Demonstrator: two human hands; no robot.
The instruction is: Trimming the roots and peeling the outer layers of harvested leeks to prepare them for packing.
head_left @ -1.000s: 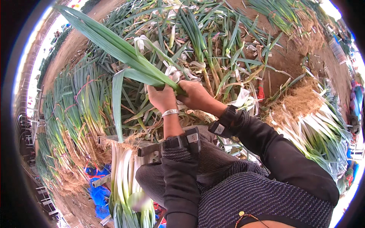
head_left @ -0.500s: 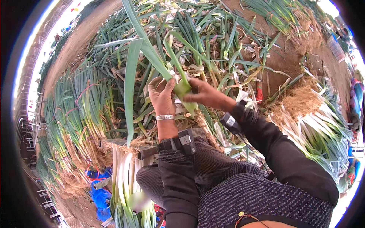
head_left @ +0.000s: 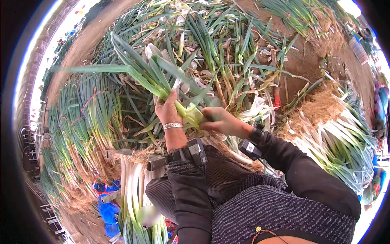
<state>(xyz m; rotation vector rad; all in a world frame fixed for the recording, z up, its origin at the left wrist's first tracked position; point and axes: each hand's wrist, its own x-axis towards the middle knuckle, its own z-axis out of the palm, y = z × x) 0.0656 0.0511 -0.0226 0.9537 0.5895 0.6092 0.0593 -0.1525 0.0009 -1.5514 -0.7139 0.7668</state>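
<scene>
Left hand (head_left: 167, 110) wrapped round leek (head_left: 157, 88), right hand (head_left: 222, 121) pinching its pale sheath (head_left: 194, 116), centre frame | likely light, crisp; leaves (head_left: 140, 77) bendy, sheath slippery, tearable | hold firm stalk (head_left: 181, 108)

The hands (head_left: 167, 110) partly hide the leek (head_left: 150, 83), whose leftmost leaf tip (head_left: 69, 69) is blurred.

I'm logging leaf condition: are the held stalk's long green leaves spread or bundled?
Spread: beyond the left hand, the long, flat green leaves fan apart, one pointing left.

Two hands (head_left: 166, 110), one leek (head_left: 190, 113) between them, one bracelet (head_left: 172, 125), two black wrist boxes (head_left: 197, 152), one pendant (head_left: 258, 229)
</scene>
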